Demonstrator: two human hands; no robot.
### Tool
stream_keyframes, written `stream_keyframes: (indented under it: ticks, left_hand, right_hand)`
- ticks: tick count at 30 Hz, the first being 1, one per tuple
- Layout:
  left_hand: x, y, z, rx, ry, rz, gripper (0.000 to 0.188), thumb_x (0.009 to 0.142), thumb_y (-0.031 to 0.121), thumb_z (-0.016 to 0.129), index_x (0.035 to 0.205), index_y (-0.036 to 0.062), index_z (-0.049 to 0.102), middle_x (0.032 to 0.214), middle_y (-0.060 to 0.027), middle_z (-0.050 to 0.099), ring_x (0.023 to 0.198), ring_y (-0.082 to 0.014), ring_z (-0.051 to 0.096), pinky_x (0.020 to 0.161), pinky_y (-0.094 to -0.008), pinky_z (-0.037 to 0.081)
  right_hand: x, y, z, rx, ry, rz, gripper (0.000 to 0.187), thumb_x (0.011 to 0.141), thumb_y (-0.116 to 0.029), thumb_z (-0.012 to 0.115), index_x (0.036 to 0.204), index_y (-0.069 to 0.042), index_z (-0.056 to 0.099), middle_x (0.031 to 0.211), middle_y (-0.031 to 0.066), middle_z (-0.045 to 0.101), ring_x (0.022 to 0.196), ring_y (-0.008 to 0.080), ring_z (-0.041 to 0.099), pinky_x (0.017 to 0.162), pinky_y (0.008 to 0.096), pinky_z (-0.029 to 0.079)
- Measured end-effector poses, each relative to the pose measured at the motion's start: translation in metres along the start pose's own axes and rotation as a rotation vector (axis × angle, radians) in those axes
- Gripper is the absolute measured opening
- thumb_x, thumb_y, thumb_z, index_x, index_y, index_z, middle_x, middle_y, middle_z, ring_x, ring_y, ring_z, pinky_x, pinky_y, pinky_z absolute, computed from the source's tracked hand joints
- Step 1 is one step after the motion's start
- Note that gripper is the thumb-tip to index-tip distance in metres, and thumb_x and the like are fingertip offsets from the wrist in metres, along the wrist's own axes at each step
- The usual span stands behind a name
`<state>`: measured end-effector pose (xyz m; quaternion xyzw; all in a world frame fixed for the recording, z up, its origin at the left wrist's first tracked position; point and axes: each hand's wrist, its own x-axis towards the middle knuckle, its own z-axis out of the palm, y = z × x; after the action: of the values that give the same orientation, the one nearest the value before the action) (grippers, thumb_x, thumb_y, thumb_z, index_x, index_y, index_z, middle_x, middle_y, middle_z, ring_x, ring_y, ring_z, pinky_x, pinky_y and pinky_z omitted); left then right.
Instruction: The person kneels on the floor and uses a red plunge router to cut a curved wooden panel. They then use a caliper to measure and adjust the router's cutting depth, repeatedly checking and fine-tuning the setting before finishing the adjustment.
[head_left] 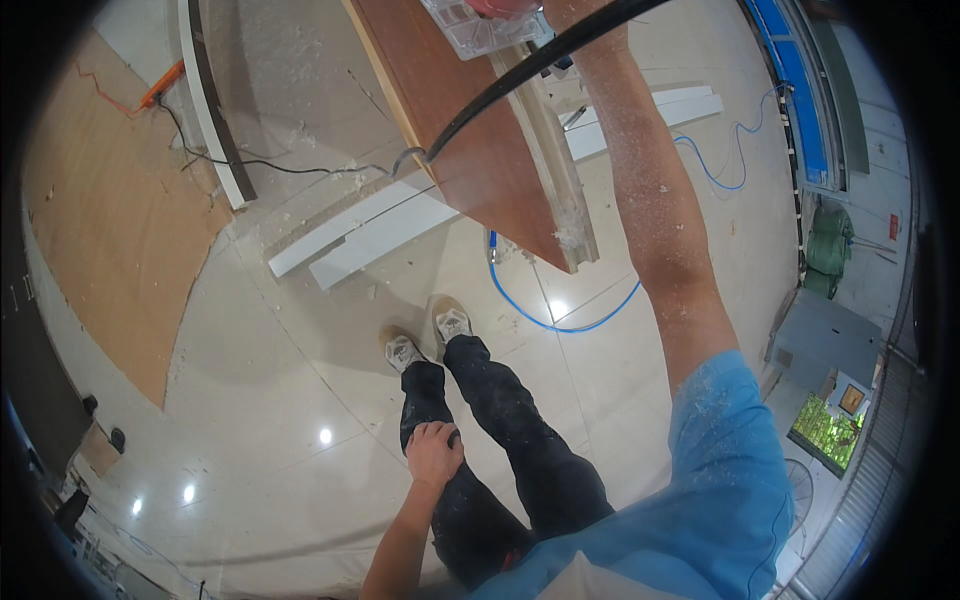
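Observation:
My left hand lies over my left knee, on the dark trousers, with its fingers resting on the cloth and nothing held. My dusty right arm stretches far forward over a brown wooden panel. Only the wrist end of my right hand shows at the top edge; its fingers are cut off. Beside it, on the panel, is a red-bodied tool with a clear plastic base, largely out of frame. What the right hand grips cannot be made out. A thick black cord crosses above the panel.
White strips lie crosswise under the panel. A blue hose curves over the tiled floor. At the left are a curved-looking white and dark strip, an orange socket block and a tan sheet. Dust and shavings are scattered about.

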<state>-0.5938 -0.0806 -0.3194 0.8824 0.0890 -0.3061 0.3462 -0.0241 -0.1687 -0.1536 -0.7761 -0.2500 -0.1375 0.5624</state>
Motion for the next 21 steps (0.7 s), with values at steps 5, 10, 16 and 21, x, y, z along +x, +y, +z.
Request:
stream_keyframes:
  ticks: [5,10,16,21]
  left_hand:
    - [0.0,-0.002,0.002,-0.007,-0.025,-0.023,0.026,0.081,0.024,0.071,0.105,0.0163,0.078,0.114,-0.0021,0.073,0.118,-0.0284,0.062,0.102,-0.0434,0.05]
    - [-0.001,-0.004,0.003,-0.022,-0.035,-0.039,0.026,0.081,0.025,0.071,0.104,0.0173,0.078,0.114,-0.0014,0.073,0.12,-0.0282,0.062,0.103,-0.0436,0.049]
    - [-0.002,-0.006,0.004,-0.029,-0.029,-0.034,0.027,0.08,0.024,0.071,0.105,0.0168,0.078,0.115,-0.0015,0.073,0.119,-0.0287,0.062,0.103,-0.0438,0.05]
    - [-0.002,-0.006,0.003,-0.028,-0.031,-0.032,0.027,0.081,0.024,0.07,0.106,0.0166,0.078,0.117,-0.0014,0.073,0.12,-0.0292,0.062,0.105,-0.0442,0.049]
  right_hand:
    - [-0.002,0.0,0.0,-0.001,-0.003,0.008,0.057,0.065,-0.017,0.09,0.114,-0.002,0.064,0.097,0.005,0.07,0.089,0.0178,0.069,0.083,0.0332,0.056]
    - [-0.005,-0.001,0.001,-0.002,-0.009,0.017,0.057,0.065,-0.018,0.09,0.114,-0.002,0.064,0.098,0.0051,0.071,0.089,0.0178,0.069,0.083,0.0332,0.056]
    - [-0.009,-0.001,0.002,-0.002,-0.018,0.028,0.058,0.065,-0.018,0.09,0.114,-0.002,0.064,0.098,0.0051,0.071,0.09,0.0179,0.069,0.083,0.0333,0.056]
    - [-0.012,0.0,0.001,-0.003,-0.017,0.04,0.058,0.065,-0.018,0.091,0.114,-0.002,0.064,0.098,0.0051,0.071,0.09,0.018,0.069,0.084,0.0334,0.056]
